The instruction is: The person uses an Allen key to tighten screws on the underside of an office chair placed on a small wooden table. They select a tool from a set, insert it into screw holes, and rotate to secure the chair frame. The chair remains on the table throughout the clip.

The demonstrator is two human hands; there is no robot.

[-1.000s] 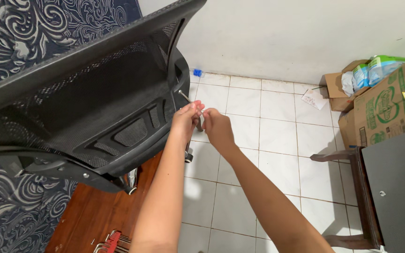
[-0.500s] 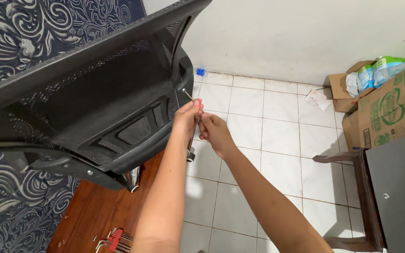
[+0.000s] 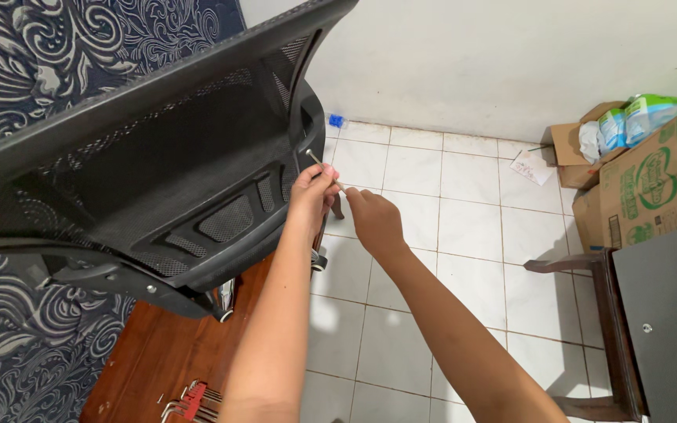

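Both hands, left hand (image 3: 313, 190) and right hand (image 3: 373, 222), pinch a thin metal hex key (image 3: 321, 165) whose tip meets the black mesh office-chair back (image 3: 158, 172).

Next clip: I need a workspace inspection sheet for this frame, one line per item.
Surface: white tiled floor; wooden board at lower left.
Job's things: black mesh chair back; thin metal key at its edge.
Clutter: cardboard boxes, paper scrap, red-handled tools.
Hands: left hand and right hand both pinch the key.
Cables: nothing seen.
Surroundings: white wall, patterned mattress, dark cabinet.
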